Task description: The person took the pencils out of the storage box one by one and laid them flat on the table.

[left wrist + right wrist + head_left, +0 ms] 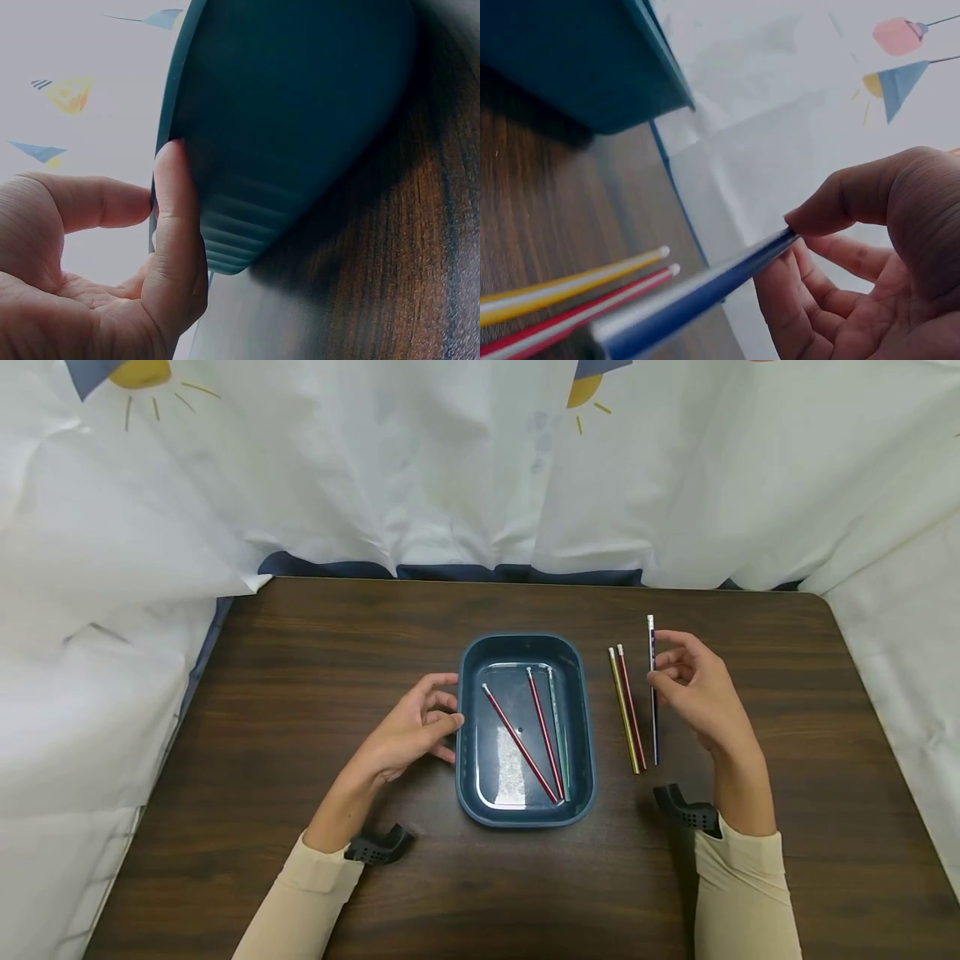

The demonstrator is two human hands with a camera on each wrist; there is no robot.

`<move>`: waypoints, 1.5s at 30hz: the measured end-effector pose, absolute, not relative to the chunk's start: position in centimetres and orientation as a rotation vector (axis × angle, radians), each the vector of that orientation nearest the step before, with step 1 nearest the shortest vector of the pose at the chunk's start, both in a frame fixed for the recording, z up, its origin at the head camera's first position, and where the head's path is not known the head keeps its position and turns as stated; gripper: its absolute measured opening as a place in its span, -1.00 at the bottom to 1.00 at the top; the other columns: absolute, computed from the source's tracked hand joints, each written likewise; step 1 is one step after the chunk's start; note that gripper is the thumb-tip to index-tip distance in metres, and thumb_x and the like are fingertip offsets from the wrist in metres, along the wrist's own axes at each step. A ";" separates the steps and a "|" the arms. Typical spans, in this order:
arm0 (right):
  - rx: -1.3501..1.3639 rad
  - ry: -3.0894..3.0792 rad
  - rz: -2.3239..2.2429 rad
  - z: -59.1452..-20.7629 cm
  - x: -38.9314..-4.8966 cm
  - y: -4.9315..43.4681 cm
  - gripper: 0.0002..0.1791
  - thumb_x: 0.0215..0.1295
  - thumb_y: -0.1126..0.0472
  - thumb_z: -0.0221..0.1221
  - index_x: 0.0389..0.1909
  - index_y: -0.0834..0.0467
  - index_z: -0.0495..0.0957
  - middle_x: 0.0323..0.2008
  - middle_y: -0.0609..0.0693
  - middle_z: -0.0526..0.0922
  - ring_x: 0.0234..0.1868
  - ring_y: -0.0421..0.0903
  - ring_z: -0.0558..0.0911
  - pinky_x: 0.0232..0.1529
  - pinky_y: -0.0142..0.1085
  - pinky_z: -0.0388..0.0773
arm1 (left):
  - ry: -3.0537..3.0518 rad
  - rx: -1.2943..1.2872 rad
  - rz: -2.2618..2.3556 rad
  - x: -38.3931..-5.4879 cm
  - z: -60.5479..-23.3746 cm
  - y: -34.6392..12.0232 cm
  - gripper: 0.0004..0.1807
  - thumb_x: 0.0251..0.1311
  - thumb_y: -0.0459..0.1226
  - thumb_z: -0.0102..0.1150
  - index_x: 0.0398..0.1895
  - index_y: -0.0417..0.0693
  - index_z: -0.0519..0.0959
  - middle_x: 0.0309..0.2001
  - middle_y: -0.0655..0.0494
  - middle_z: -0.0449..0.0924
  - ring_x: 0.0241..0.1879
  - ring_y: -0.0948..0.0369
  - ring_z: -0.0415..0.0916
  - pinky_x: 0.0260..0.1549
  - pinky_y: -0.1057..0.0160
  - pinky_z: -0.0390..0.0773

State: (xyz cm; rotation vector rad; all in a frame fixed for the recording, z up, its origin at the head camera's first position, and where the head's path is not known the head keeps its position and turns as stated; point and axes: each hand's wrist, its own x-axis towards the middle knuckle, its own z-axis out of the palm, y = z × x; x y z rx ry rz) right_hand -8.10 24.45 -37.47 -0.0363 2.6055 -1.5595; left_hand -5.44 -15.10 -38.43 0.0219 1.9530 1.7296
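My right hand (697,693) pinches a dark blue pencil (655,727) between thumb and fingers, near its white-tipped end. In the right wrist view the blue pencil (705,294) slants toward the camera. Left of it, a gold pencil (624,710) and a red pencil (633,710) lie side by side on the table. My left hand (408,731) grips the left rim of a dark blue plastic tray (588,743), thumb and fingers at the edge. Inside the tray lie two red pencils (519,743) and a green pencil (559,735).
The dark wooden table (315,693) carries the tray near its middle. White curtains (465,485) with printed shapes hang behind it and along both sides. Each wrist wears a black camera mount (686,810).
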 end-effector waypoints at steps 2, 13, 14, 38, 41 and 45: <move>-0.028 2.617 -1.536 -37.7 -8.1 24.6 -0.34 0.47 0.35 0.16 0.56 0.18 0.29 -0.05 0.02 0.50 -0.28 -0.33 0.57 -0.40 -0.39 0.73 | 1.950 0.027 1.729 -5.4 -38.5 -15.1 -0.27 0.44 -0.41 0.14 0.61 -0.11 0.11 0.16 -0.26 0.36 -0.16 0.07 0.62 -0.36 0.04 0.88; -0.018 2.671 -1.426 -38.5 -8.5 24.6 -0.34 0.46 0.34 0.14 0.56 0.16 0.31 0.08 0.25 0.53 -0.20 -0.29 0.56 -0.38 -0.44 0.62 | 1.956 0.023 1.721 -5.4 -38.3 -15.1 -0.27 0.45 -0.41 0.14 0.61 -0.10 0.11 0.17 -0.26 0.35 -0.16 0.06 0.60 -0.37 0.08 0.88; -0.018 2.670 -1.423 -38.6 -8.6 24.6 -0.35 0.46 0.34 0.14 0.56 0.16 0.32 0.08 0.25 0.54 -0.20 -0.28 0.56 -0.37 -0.45 0.62 | 1.957 0.023 1.721 -5.4 -38.3 -15.1 -0.27 0.45 -0.41 0.14 0.61 -0.10 0.11 0.18 -0.26 0.35 -0.16 0.06 0.60 -0.37 0.08 0.88; 0.010 2.714 -1.307 -40.6 -9.2 25.1 -0.37 0.42 0.35 0.16 0.50 0.24 0.38 0.05 0.31 0.59 -0.15 -0.10 0.59 -0.40 -0.47 0.63 | 1.951 0.036 1.729 -5.4 -38.3 -15.1 -0.27 0.45 -0.42 0.13 0.61 -0.12 0.10 0.19 -0.26 0.33 -0.15 0.07 0.59 -0.37 0.08 0.88; 0.011 2.741 -1.291 -40.6 -9.3 25.1 -0.39 0.40 0.35 0.17 0.47 0.25 0.40 0.02 0.30 0.61 -0.16 -0.12 0.60 -0.38 -0.49 0.61 | 1.953 0.037 1.727 -5.4 -38.3 -15.1 -0.27 0.45 -0.42 0.12 0.61 -0.12 0.10 0.18 -0.26 0.33 -0.15 0.07 0.59 -0.37 0.08 0.88; 0.021 2.776 -1.269 -40.6 -9.2 25.1 -0.42 0.40 0.33 0.18 0.44 0.25 0.44 -0.01 0.26 0.63 -0.18 -0.19 0.60 -0.36 -0.52 0.59 | 1.951 0.035 1.728 -5.4 -38.3 -15.2 -0.27 0.45 -0.42 0.13 0.61 -0.11 0.10 0.19 -0.27 0.34 -0.16 0.07 0.60 -0.37 0.08 0.88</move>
